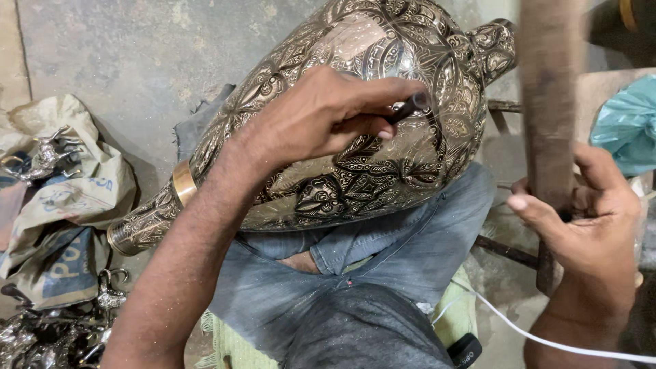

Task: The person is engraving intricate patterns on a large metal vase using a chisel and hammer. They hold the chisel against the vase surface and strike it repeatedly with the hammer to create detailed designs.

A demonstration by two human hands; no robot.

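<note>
A large engraved brass vase point(355, 130) lies tilted across your lap, under your left hand point(321, 116). Your wooden mallet point(550, 102) stands upright in your right hand point(588, 219), whose fingers point(540, 208) are wrapped closed around its handle, well apart from the vase. Your left fingers point(379, 92) pinch a dark chisel point(410, 107), its tip against the vase's engraved wall.

We see a large engraved brass vase point(355, 130) lying tilted across the lap, a thin dark chisel point(410, 107) touching its patterned belly, a blurred wooden mallet point(550, 102) upright beside it
</note>
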